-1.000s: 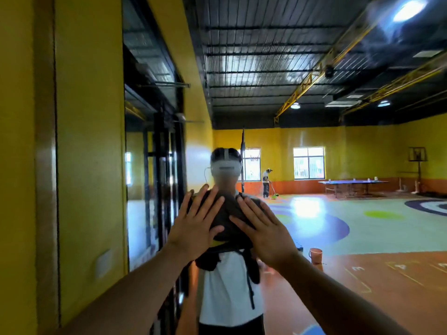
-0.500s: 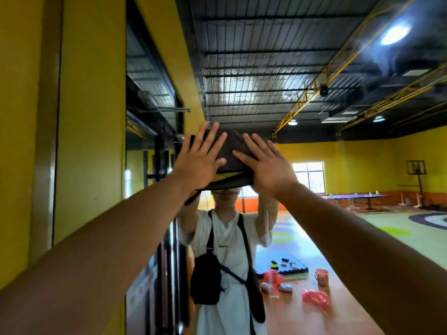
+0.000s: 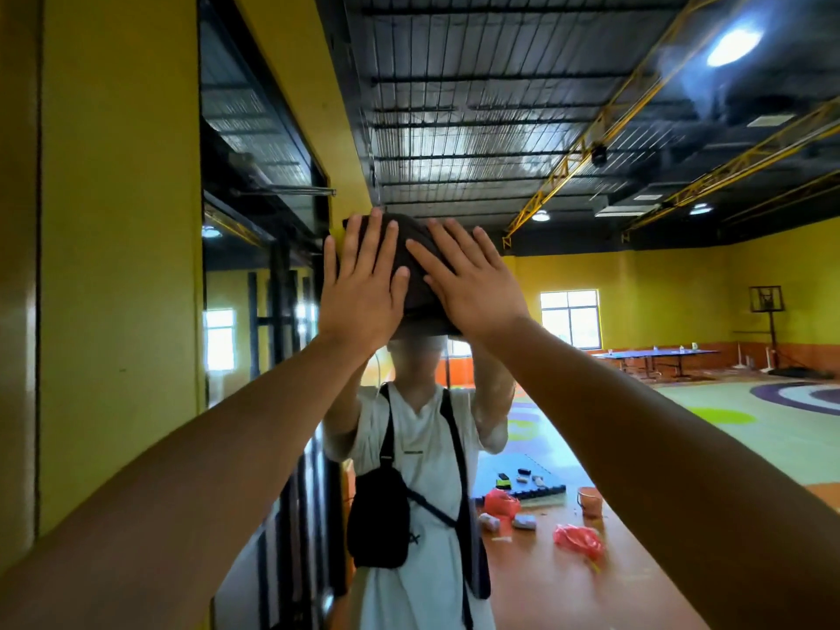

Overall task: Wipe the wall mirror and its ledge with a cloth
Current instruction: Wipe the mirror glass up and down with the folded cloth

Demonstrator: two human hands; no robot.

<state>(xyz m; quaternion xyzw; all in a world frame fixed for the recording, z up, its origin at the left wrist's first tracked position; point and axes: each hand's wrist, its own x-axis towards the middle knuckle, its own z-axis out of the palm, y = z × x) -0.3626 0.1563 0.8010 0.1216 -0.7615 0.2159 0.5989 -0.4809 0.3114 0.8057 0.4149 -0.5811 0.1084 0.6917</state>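
Straight, spread fingers [image 3: 352,247] of the left hand [image 3: 359,293] lie flat on the 9 o'clock side of a dark cloth [image 3: 416,300]. The right hand [image 3: 472,288] lies just as flat on its 3 o'clock side, so neither hand grips and both palms press. The thumbs almost meet over the cloth's middle. The cloth is pinned against the wall mirror [image 3: 591,402], just above the centre of view towards 12 o'clock and over the head of the person's reflection. Both arms reach up from 7 and 5 o'clock. The step looks like wiping the upper glass. The next move probably needs steady palm pressure as the cloth slides, so that it does not bunch or slip out. The ledge is out of view and appears not yet wiped.
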